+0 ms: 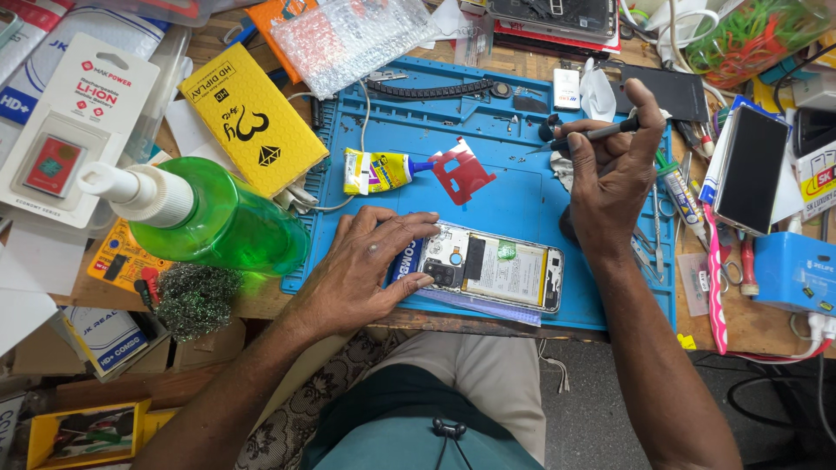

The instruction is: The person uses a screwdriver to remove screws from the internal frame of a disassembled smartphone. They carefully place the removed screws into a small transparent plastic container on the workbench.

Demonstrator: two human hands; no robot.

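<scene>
Green spray bottle (209, 222) at left on the bench (488, 61). Left hand (361, 265), fingers spread, presses the opened phone (496, 265) onto the blue mat (522, 196). Right hand (610, 178), its grip pinching a screwdriver (596, 133), is raised above the mat.

Bright, even daylight; soft shadows fall toward six o'clock; mild glare on the green bottle (228, 219); edges bend slightly.
</scene>
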